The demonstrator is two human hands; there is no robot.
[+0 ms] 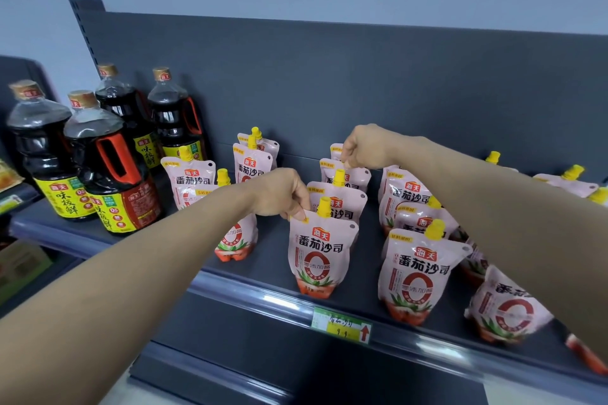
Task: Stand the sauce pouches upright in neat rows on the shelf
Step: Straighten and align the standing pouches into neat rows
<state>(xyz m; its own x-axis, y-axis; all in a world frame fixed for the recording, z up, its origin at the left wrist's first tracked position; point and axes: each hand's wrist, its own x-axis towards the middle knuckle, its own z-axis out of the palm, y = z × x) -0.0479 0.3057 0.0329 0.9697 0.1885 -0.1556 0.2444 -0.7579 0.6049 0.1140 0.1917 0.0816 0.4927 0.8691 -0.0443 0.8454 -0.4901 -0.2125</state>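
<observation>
Several pink tomato sauce pouches with yellow caps stand in rows on the dark grey shelf (269, 260). My left hand (279, 192) pinches the top left corner of the front pouch (318, 253) of the middle row. My right hand (363, 146) reaches further back and pinches the top of a rear pouch (357, 176) in the same row. Another upright pouch (418, 276) heads the row to the right. At the far right, behind my right forearm, more pouches (506, 309) stand or lean; a few at the back right (566, 179) look tipped over.
Several large dark soy sauce bottles (108, 171) stand at the shelf's left end. A green and yellow price tag (340, 325) sits on the shelf's front rail. The shelf's back panel (362, 82) rises behind the pouches. Another shelf unit (16, 194) adjoins on the left.
</observation>
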